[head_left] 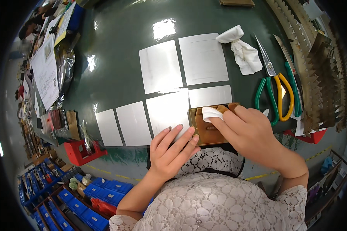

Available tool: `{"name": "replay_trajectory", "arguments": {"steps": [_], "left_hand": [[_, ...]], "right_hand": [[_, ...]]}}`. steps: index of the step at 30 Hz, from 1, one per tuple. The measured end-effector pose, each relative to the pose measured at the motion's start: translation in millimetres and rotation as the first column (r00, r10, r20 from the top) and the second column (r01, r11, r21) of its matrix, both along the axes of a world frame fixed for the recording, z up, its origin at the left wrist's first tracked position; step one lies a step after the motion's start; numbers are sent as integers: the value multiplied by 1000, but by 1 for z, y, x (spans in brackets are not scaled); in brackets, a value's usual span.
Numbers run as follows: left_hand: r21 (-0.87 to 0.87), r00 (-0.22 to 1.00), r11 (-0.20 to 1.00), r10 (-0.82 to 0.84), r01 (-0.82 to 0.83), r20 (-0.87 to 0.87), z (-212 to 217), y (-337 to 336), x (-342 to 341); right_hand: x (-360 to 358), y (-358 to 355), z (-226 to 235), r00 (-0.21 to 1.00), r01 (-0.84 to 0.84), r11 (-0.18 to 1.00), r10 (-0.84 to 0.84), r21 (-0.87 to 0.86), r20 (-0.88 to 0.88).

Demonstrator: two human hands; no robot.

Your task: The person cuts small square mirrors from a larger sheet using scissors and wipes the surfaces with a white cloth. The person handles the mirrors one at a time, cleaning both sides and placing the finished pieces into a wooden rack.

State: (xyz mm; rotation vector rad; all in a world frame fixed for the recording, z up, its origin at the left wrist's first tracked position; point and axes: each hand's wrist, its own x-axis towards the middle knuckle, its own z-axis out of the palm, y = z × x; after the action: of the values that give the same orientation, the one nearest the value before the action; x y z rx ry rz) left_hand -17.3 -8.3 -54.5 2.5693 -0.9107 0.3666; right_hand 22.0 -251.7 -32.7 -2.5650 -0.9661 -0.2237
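A glossy amber-brown rectangular plate [210,135] lies at the table's near edge, partly over a white sheet [210,95]. My right hand [254,133] pinches a folded white cloth [211,114] and presses it onto the plate's upper part. Flat and with fingers spread, my left hand [169,154] rests at the plate's left edge, its fingertips reaching over another white sheet [166,109]. More white rectangular sheets lie in rows to the left and beyond, among them a large sheet [160,66] and a narrow sheet [108,127].
A bunched white cloth [246,56], scissors [272,71] with green and yellow handles, and a green-handled cutting tool [292,79] lie right. Toothed brown strips [316,69] line the right edge. Papers [44,73] and a red stool [79,152] are left; blue bins [108,192] stand below.
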Motion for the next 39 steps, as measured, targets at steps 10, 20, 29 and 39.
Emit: {"name": "replay_trajectory", "arguments": {"steps": [10,20,29,39], "left_hand": [[-26,1000,999,-18,18,15,0,-1,3],[-23,998,999,-28,30,55,-2,0,5],[-29,995,999,-40,43,86,-3,-1,8],[-60,997,997,-37,41,71,-4,-1,9]], "right_hand": [[-23,-6,5,996,-79,989,82,-122,22],[-23,0,5,989,-149,985,146,-93,-35],[9,6,-4,997,-82,996,82,-39,8],[9,12,0,996,-87,995,87,-52,13]]}}
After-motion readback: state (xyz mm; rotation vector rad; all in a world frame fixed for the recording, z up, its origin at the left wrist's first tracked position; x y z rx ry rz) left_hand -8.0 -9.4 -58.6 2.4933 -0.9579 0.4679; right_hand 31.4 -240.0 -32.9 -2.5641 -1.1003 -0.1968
